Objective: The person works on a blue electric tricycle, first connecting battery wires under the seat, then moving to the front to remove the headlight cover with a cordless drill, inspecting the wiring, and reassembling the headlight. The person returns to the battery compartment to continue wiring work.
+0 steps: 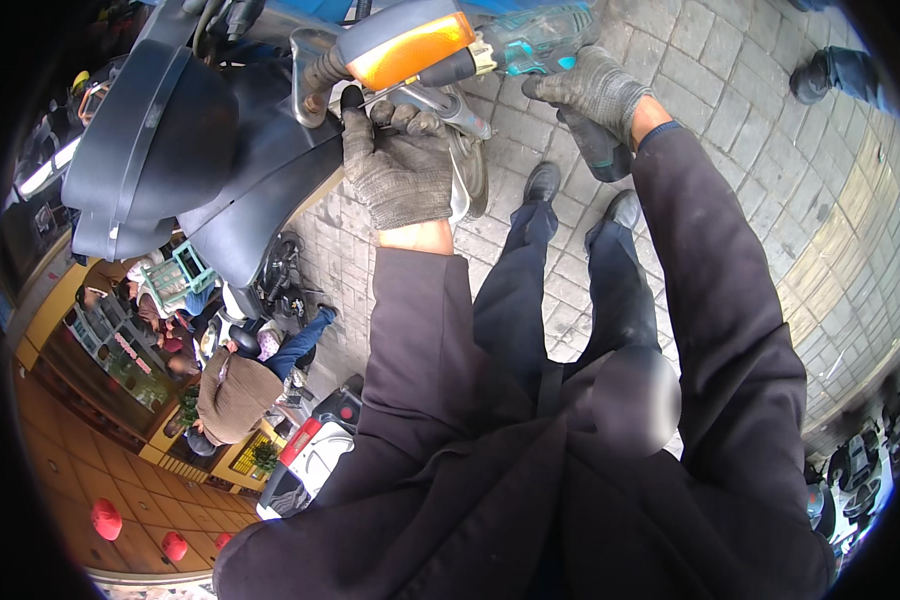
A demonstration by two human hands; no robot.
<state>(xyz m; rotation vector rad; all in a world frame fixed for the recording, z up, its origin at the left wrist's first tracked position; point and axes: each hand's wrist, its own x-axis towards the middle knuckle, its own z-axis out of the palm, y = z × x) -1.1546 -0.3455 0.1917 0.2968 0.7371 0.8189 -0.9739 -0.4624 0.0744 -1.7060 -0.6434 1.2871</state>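
My right hand (602,92), in a grey work glove, is wrapped round the grip of a teal and black cordless drill (538,46). The drill lies nearly level, its nose pointing left beneath an orange turn signal (410,56) on a dark motorbike or scooter. Close under that lamp, my left hand (400,165), gloved too, has its fingers curled in and its thumb raised beside a bent metal bracket (310,75). A thin bit reaches from the drill toward the left thumb. Whatever the left fingers hold is hidden.
The vehicle's black rear box (155,150) and dark body panel stand at the left. Grey paving (720,60) lies underfoot. Parked scooters and a person in a brown top (238,395) are farther left. Another person's shoe (812,76) shows at the upper right.
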